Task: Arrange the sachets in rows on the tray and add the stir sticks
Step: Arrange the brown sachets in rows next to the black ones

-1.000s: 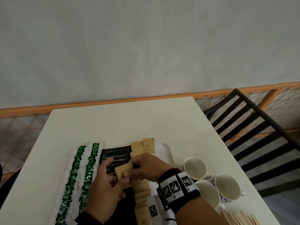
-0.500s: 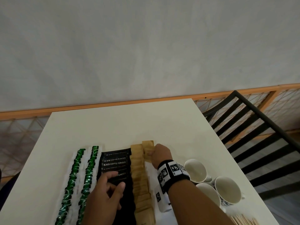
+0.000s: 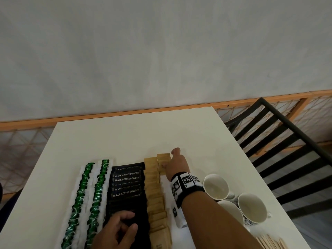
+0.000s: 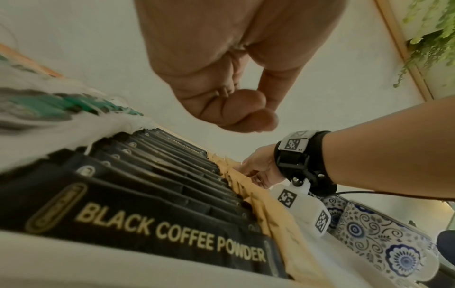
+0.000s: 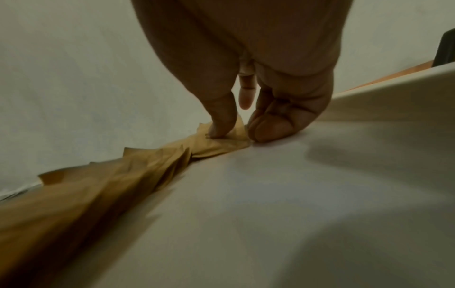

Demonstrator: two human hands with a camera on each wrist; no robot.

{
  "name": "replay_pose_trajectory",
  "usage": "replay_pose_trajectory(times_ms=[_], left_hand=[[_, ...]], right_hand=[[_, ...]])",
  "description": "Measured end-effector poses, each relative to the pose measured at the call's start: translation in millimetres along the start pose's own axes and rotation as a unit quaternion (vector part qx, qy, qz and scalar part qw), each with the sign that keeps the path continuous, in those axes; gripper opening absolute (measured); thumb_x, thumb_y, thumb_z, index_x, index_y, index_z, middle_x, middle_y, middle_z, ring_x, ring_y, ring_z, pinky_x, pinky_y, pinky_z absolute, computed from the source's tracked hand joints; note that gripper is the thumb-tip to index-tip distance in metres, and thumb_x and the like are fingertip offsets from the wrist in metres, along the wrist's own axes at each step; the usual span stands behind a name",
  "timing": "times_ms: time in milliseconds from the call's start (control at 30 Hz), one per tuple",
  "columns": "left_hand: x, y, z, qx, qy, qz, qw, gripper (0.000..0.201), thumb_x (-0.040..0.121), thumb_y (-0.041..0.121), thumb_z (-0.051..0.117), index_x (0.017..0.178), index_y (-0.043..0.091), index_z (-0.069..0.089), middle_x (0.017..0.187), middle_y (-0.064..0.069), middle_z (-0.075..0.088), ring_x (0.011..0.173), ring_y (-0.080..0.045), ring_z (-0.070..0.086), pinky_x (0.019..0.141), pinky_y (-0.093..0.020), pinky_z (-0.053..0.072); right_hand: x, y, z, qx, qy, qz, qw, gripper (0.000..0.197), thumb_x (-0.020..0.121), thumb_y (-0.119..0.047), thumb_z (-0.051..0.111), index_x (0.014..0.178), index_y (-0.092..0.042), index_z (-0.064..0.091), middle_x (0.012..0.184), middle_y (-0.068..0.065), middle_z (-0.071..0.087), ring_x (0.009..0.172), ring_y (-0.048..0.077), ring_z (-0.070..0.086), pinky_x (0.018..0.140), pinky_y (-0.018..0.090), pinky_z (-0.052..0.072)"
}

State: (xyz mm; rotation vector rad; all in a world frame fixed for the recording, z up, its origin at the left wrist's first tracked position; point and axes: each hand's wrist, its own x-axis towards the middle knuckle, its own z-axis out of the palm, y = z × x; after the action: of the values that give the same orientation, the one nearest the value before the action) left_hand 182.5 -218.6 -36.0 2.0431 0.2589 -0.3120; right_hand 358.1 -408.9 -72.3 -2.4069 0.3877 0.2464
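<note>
A white tray (image 3: 165,184) holds two rows of green-and-white sachets (image 3: 84,189), a row of black coffee sachets (image 3: 126,186) and a row of brown sachets (image 3: 152,186). A second brown row begins at the tray's far end (image 3: 163,158). My right hand (image 3: 175,164) is there. Its thumb (image 5: 221,124) presses on the top brown sachet (image 5: 229,144), and its curled fingers (image 5: 273,126) sit against that sachet's edge on the tray (image 5: 270,194). My left hand (image 3: 118,229) lies over the near black sachets (image 4: 172,239), fingers loosely curled, holding nothing.
Three white cups (image 3: 215,186) stand right of the tray, beside my right forearm. Wooden stir sticks (image 3: 271,242) lie at the table's near right corner. A black chair (image 3: 280,141) stands to the right of the table (image 3: 134,133), whose far half is bare.
My right hand carried a brown sachet from the tray's middle to its far end and put it down there. My left hand let go and drew back toward me.
</note>
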Motion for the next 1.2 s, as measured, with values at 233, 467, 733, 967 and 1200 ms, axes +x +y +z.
replay_pose_trajectory(times_ms=[233,467,733,967,1200], left_hand=[[-14,1,6,0.046,-0.045,0.045,0.997,0.025,0.068,0.061,0.068,0.09,0.054,0.058,0.075,0.011,0.069,0.064,-0.004,0.065,0.066,-0.019,0.049],[-36,1,37,0.201,-0.198,0.165,0.945,0.023,0.083,0.052,0.055,0.089,0.071,0.046,0.084,0.04,0.058,0.084,0.014,0.056,0.074,-0.005,0.044],[-62,-1,79,0.306,-0.325,0.305,0.841,0.041,0.079,0.062,0.057,0.114,0.057,0.037,0.118,0.025,0.041,0.102,0.017,0.04,0.086,-0.004,0.034],[-75,-13,127,0.448,-0.313,0.471,0.692,0.056,0.07,0.062,0.049,0.125,0.053,0.04,0.12,0.009,0.046,0.105,-0.009,0.048,0.074,-0.015,0.052],[-83,-11,154,0.476,-0.298,0.548,0.62,0.035,0.072,0.06,0.051,0.107,0.056,0.052,0.122,0.007,0.047,0.112,-0.015,0.041,0.066,-0.024,0.053]], right_hand=[[-59,-22,-28,0.002,-0.007,-0.067,0.998,0.039,0.095,-0.016,0.055,0.129,-0.02,0.034,0.12,0.007,0.048,0.111,0.024,0.053,0.079,0.024,0.041],[-161,-10,-74,0.007,-0.164,-0.215,0.963,0.029,0.095,-0.025,0.06,0.121,-0.019,0.05,0.114,0.007,0.062,0.103,0.021,0.057,0.08,0.027,0.042],[-240,133,-135,-0.142,-0.177,-0.177,0.958,0.01,0.086,-0.034,0.067,0.09,-0.027,0.061,0.078,-0.015,0.053,0.073,0.003,0.049,0.066,0.017,0.04],[-305,225,-118,-0.18,-0.154,-0.053,0.97,0.022,0.089,-0.04,0.058,0.109,-0.029,0.056,0.099,-0.008,0.055,0.092,0.012,0.055,0.076,0.022,0.045],[-327,244,-83,-0.161,-0.09,0.0,0.983,0.032,0.09,-0.037,0.055,0.118,-0.024,0.047,0.115,-0.001,0.059,0.103,0.02,0.059,0.086,0.03,0.05]])
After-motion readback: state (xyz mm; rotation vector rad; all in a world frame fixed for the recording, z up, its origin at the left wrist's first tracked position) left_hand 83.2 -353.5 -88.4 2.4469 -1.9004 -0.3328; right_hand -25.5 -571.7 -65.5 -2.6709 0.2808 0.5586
